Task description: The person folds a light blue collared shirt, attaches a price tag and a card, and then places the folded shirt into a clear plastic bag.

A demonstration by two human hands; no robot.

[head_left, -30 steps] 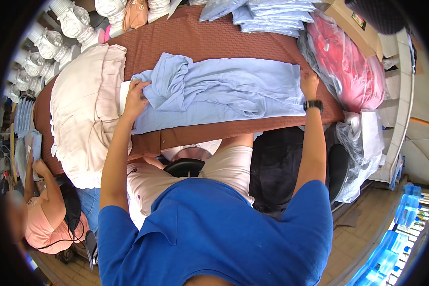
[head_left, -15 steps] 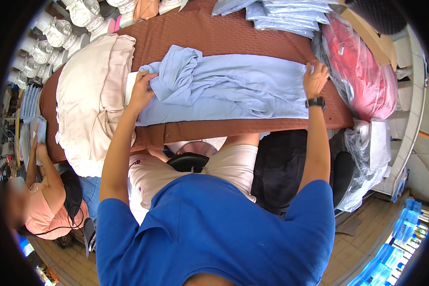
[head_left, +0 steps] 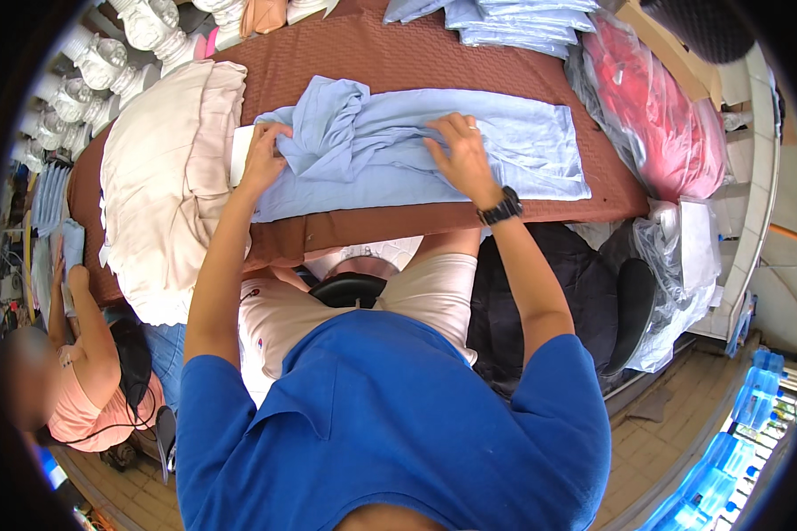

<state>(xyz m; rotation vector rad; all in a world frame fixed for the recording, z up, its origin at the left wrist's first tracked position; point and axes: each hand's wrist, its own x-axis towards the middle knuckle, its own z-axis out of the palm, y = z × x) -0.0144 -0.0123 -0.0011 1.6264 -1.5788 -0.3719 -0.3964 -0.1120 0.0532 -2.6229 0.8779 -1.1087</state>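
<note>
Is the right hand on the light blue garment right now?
Touching. The head view shows the right hand pressed flat on the light blue garment, fingers spread over its folds.

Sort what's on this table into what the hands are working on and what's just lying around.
In hand: light blue garment, left hand, right hand, brown table cover.

Lying about: cream fabric pile, folded blue stack, bagged red cloth, white figurines.

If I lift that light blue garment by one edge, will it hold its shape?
Probably not. The light blue garment lies bunched under the left hand, so it looks floppy. It seems thin and light, and may slide on the brown table cover.
</note>
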